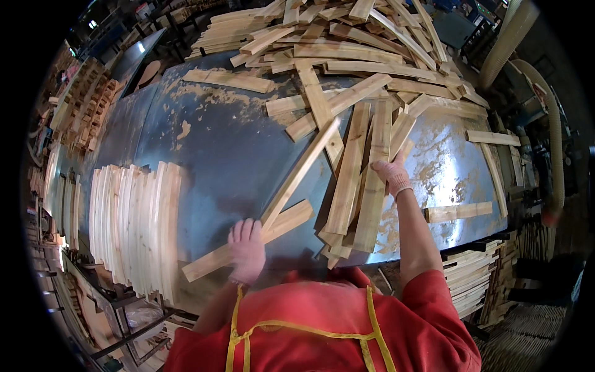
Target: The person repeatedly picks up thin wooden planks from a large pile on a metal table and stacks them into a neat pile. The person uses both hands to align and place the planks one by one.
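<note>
My left hand [246,251], in a pale glove, is a little blurred. It grips a short wooden board [288,222] lying slanted near the table's front edge. The lower end of a long, narrow board [304,170] comes down beside those fingers. My right hand [392,175], in a similar glove, is closed around the upper part of a wooden board [401,133] in a loose bundle; its fingertips are partly hidden. Several long boards, such as a wide board [374,198], lie side by side just left of that hand, their near ends reaching the front edge.
A tidy row of pale boards [133,223] stands at the table's left. A jumbled heap of boards [365,46] covers the far side. Sawdust marks the metal tabletop [217,149]. Another short board [458,212] lies at right, and stacked wood [474,279] sits below the right edge.
</note>
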A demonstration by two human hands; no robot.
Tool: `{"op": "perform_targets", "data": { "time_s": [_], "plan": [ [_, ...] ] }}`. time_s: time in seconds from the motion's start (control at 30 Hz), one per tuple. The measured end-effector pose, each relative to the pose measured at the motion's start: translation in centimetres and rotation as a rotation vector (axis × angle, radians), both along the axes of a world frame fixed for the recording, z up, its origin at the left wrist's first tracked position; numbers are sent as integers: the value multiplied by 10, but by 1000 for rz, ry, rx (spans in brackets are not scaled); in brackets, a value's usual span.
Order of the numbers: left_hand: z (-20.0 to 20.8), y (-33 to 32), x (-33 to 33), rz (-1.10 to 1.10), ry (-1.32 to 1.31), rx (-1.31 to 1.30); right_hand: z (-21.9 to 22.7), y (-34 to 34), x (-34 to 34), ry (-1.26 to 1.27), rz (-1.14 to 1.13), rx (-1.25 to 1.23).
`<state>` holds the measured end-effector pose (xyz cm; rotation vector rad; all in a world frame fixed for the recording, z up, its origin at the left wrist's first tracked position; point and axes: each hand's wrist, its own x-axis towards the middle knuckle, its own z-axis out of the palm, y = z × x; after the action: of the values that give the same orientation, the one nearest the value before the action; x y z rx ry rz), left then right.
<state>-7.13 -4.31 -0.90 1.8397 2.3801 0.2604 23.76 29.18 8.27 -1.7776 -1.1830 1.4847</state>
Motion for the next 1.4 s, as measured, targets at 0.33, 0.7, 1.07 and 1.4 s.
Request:
{"op": "perform_targets", "data": {
  "time_s": [0.33,0.7,1.07,1.4],
  "plan": [
    [9,19,-65,245,80,-485,-26,-19,-65,-496,318,226],
    [61,154,-16,526,-1621,53,-76,-17,-37,312,3,182],
    [27,128,17,276,-1014,-165,-175,-106,-24,1051,14,-530],
    [-16,108,-1,296,-1371,-16,-116,-125,-95,710,-190,-199]
  ]
}}
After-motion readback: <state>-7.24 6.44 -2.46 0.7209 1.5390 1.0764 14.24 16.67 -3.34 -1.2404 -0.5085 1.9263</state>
